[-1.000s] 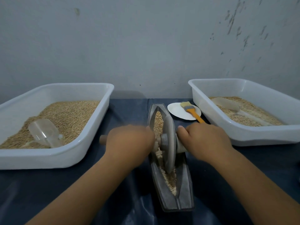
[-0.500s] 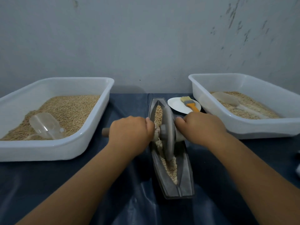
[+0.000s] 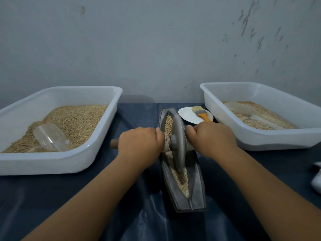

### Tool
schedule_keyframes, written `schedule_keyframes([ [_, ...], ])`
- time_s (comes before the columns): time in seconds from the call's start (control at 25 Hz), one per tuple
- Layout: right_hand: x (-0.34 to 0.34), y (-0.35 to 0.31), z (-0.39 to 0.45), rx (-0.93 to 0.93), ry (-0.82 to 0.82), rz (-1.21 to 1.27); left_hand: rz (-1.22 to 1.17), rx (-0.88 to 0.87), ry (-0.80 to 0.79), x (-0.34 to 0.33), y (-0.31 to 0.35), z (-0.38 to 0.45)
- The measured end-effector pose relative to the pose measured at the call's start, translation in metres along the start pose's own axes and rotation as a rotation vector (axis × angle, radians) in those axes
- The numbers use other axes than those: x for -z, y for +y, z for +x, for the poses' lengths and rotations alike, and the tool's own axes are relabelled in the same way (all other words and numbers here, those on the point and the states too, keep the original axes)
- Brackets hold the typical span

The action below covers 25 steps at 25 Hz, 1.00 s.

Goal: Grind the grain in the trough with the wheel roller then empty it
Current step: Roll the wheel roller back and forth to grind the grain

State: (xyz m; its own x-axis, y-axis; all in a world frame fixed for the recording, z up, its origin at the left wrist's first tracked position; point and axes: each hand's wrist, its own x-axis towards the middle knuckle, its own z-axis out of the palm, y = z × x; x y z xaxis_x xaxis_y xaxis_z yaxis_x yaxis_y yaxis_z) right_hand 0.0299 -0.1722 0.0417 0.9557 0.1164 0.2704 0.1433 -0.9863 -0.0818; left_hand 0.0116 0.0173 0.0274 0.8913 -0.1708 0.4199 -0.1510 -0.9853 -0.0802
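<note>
I've got left hand (image 3: 140, 143) and right hand (image 3: 212, 139) both clenched on the wheel roller (image 3: 178, 145) axle, mid-trough (image 3: 198, 193), centre of the worktop. Risk: uneven push tilts the wheel, throwing grain (image 3: 181, 178) over the rim or skidding the trough.

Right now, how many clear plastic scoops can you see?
2. One clear scoop lies on the grain in the left white tub; the other scoop lies in the right tub. More could be buried, but none shows.
</note>
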Motion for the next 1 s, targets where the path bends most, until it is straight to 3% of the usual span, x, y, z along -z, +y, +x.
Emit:
schedule_keyframes([
  [0.2,0.01,0.013,-0.045,0.102,0.068,0.047,-0.183,-0.051,0.167,0.009,-0.008,-0.04],
  [0.32,0.001,0.01,-0.027,0.057,0.092,0.002,-0.07,-0.005,0.081,0.006,-0.015,-0.02],
  [0.52,-0.006,0.003,0.015,-0.026,0.079,0.031,0.173,-0.166,-0.139,0.001,-0.019,0.014],
  [0.72,0.009,0.015,-0.03,0.134,0.095,0.02,0.008,-0.041,-0.058,0.007,-0.024,-0.032],
  [0.8,0.014,0.02,-0.036,0.126,0.08,0.016,0.0,-0.099,-0.026,0.012,-0.026,-0.043],
  [1.0,-0.001,0.016,0.008,0.031,0.12,0.017,0.238,-0.172,-0.047,-0.005,-0.027,-0.005],
])
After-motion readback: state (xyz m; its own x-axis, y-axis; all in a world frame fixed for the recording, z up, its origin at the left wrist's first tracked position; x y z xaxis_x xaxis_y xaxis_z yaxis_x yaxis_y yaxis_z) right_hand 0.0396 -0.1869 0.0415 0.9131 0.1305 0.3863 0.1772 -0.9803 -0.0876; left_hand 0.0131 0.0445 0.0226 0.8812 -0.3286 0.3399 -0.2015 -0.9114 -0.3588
